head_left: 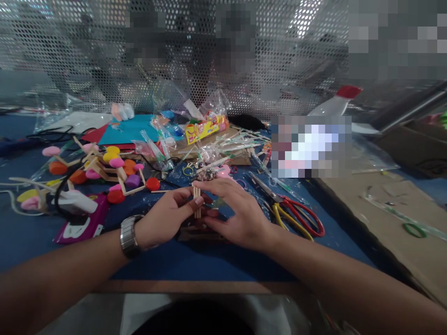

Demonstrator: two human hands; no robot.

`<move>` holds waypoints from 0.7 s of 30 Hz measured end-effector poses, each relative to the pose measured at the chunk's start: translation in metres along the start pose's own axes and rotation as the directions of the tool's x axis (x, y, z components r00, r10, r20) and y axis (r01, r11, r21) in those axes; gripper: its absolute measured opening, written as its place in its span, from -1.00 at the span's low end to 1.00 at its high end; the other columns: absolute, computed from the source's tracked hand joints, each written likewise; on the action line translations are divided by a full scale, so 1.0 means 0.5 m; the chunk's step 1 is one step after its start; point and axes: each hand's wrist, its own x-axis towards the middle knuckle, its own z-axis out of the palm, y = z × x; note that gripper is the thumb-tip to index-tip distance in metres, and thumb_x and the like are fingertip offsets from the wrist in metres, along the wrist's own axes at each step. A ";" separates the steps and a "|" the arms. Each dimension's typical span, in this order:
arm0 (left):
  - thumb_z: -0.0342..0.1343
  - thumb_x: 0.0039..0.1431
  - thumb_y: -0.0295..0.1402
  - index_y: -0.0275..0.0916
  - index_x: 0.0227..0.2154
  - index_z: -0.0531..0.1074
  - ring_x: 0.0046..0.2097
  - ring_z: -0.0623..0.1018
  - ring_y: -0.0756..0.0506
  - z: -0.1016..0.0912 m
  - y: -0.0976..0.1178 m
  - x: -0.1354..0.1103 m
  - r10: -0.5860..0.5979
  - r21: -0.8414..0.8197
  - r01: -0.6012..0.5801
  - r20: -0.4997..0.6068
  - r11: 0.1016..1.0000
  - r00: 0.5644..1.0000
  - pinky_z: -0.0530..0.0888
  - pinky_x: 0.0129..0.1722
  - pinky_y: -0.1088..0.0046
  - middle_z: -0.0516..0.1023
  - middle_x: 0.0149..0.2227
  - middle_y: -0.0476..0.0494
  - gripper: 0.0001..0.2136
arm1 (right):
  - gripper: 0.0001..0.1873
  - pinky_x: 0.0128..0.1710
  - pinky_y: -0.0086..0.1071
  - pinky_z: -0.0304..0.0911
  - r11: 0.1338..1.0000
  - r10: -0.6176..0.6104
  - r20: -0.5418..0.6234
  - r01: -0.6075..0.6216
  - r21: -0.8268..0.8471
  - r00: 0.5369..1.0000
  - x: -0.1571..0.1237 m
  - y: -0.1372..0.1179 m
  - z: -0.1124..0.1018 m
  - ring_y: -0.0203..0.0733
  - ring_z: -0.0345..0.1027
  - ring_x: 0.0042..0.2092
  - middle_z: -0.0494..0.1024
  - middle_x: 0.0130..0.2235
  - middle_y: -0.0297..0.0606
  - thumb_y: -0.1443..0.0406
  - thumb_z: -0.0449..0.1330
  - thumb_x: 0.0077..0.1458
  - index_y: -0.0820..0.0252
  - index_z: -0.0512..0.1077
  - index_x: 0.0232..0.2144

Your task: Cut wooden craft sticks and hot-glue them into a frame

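A: While the camera is looking down, both hands are meeting over the near middle of the table (195, 263). Noting the left hand (164, 216) and the right hand (239, 214).

B: Holding what?

A: The left hand is pinching a small bundle of sticks (197, 201), with thumb and fingertips pressing together on it. The bundle is standing upright just above the blue cloth, between the two hands.

B: And the right?

A: It is hovering palm down, fingers lying close together and stretching toward the left. The forefinger is touching the top of the sticks, and the thumb is reaching toward their lower end. Whether it is clamping them or only steadying them, I cannot tell.

B: Anything on the wrists?

A: A watch (128, 236) is sitting on the left wrist.

B: Surroundings?

A: Scissors (279, 201) with red and yellow handles are lying just right of the right hand, blades pointing away and to the left. Coloured caps (116, 163) are lying among stick frames, well to the left of the hands. A white bottle (330, 108) with a red top is leaning at the far right. Cardboard (380, 204) is covering the right side of the table, and a green ring (414, 229) is lying on it. Mesh (87, 56) is standing along the far edge. A flat dark piece is lying under the hands, too hidden to identify.
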 end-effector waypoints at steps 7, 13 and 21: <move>0.47 -0.08 -0.18 -0.23 -0.30 0.57 -0.36 0.66 -0.15 0.002 -0.001 -0.002 -0.011 -0.015 0.012 0.033 1.000 0.999 0.59 -0.27 0.33 0.66 -0.45 -0.07 -0.67 | -0.42 0.11 -0.07 0.39 0.998 -0.055 -0.025 0.054 -0.028 0.998 0.005 -0.008 0.004 -0.04 0.49 0.07 0.59 0.05 -0.13 0.42 0.25 0.13 0.07 0.29 0.19; 0.45 -0.05 -0.14 -0.26 -0.43 0.56 -0.42 0.62 -0.10 0.004 -0.004 -0.004 -0.013 -0.011 0.014 0.064 1.000 0.998 0.59 -0.32 0.39 0.64 -0.49 -0.06 -0.70 | -0.36 0.09 -0.10 0.41 0.996 -0.071 -0.025 0.070 -0.054 0.997 0.004 -0.013 0.008 -0.05 0.48 0.08 0.58 0.06 -0.12 0.45 0.21 0.03 0.10 0.27 0.18; 0.40 -0.04 0.00 -0.25 -0.36 0.58 -0.41 0.65 -0.12 -0.002 -0.007 -0.004 -0.042 -0.042 0.046 0.094 0.998 0.995 0.59 -0.34 0.36 0.67 -0.45 -0.12 -0.61 | -0.32 0.13 -0.03 0.40 0.999 -0.014 0.005 0.014 -0.030 1.000 -0.001 -0.008 0.004 0.04 0.41 0.17 0.52 0.14 -0.03 0.33 0.35 0.05 0.11 0.28 0.20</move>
